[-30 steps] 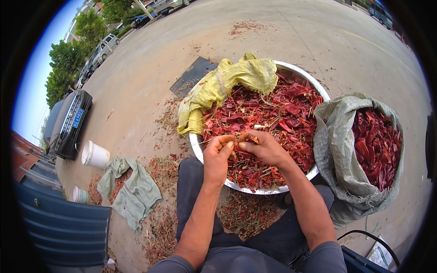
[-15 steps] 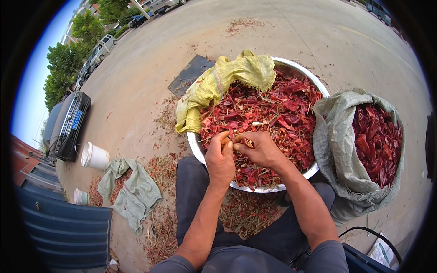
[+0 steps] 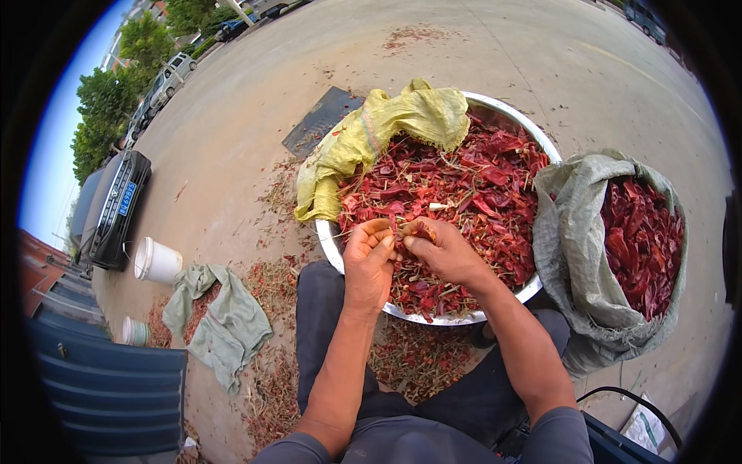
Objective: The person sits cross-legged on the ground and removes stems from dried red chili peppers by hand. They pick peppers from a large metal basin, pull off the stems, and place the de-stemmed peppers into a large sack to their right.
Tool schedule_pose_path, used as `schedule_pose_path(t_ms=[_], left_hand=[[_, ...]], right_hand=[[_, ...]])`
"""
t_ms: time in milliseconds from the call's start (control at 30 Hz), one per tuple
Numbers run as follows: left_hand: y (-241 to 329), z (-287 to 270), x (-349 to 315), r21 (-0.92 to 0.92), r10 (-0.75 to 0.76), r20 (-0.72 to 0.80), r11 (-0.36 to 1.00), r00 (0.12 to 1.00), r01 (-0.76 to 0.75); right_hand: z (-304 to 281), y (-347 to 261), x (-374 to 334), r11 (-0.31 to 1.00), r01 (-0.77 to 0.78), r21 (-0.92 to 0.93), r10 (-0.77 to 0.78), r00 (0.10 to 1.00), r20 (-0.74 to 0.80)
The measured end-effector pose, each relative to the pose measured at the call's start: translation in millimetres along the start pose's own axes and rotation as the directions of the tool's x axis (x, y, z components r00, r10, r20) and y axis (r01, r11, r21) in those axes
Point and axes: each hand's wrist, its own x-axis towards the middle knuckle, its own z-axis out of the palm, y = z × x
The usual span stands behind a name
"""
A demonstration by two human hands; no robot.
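Note:
My left hand [image 3: 372, 259] and my right hand [image 3: 440, 249] meet over the near part of a wide metal basin [image 3: 334, 249]. The basin is heaped with dried red chili peppers [image 3: 495, 174], mixed with stems and seeds. A small piece of red dried chili [image 3: 393, 224] sticks up from the closed fingers of my left hand. My right hand's thumb and fingers are pinched on a dried chili piece too, close beside the left. A yellow woven sack [image 3: 386, 124] drapes over the basin's far left rim.
Right of the basin stands a grey-green woven sack [image 3: 576, 232] filled with red chilies. At left are a white bucket [image 3: 158, 261], a smaller pail [image 3: 135, 332] and a crumpled sack [image 3: 232, 332]. Stems and scraps litter the ground; a dark car [image 3: 116, 209] is parked farther left.
My hands have drawn slightly apart at the fingertips, and the left fingers have turned so that the red chili piece shows more. Basin and sacks remain in place.

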Motion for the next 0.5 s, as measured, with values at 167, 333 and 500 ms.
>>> schedule_pose_path(t_ms=[167,333,500], left_hand=[[0,-10,3,-0.182,-0.104,0.096,0.976,0.99,0.12],[6,-2,-1,0.36,-0.007,0.081,0.933,0.997,-0.023],[7,-10,0,0.38,-0.053,0.085,0.925,0.995,0.017]], right_hand=[[-6,-15,-3,0.918,-0.236,0.32,0.2,0.969,0.142],[-7,-9,0,0.945,-0.221,0.241,0.195,0.973,0.125],[-8,-14,-4,0.875,-0.275,0.4,0.234,0.961,0.147]])
